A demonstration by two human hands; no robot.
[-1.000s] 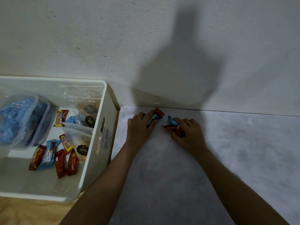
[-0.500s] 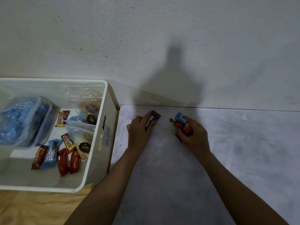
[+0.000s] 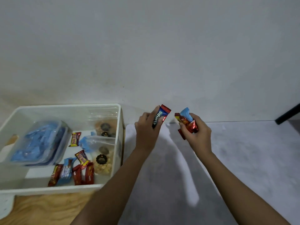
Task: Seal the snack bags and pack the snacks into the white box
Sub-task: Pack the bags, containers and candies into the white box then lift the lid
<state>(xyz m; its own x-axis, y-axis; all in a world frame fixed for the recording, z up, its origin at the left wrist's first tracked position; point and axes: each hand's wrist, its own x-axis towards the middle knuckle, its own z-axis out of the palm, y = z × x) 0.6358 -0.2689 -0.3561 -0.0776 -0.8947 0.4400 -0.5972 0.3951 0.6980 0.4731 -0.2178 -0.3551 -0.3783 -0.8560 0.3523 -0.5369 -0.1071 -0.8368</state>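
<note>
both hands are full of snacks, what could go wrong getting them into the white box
The right hand clutches several small wrappers in one bunch, with ends sticking out; one could slip free on the way over. The white box sits off to the left, so that hand must cross over the left hand, which holds a blue bar, and they may bump. Dropped snacks could land on the clear bag of nuts inside and crush them.

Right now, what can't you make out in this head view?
- How many snacks the right hand holds: fingers cover them.
- Lower part of the blue bar: behind the left hand.
- Clear tub contents: blurred blue.
- White box left end: cut off by frame edge.
</note>
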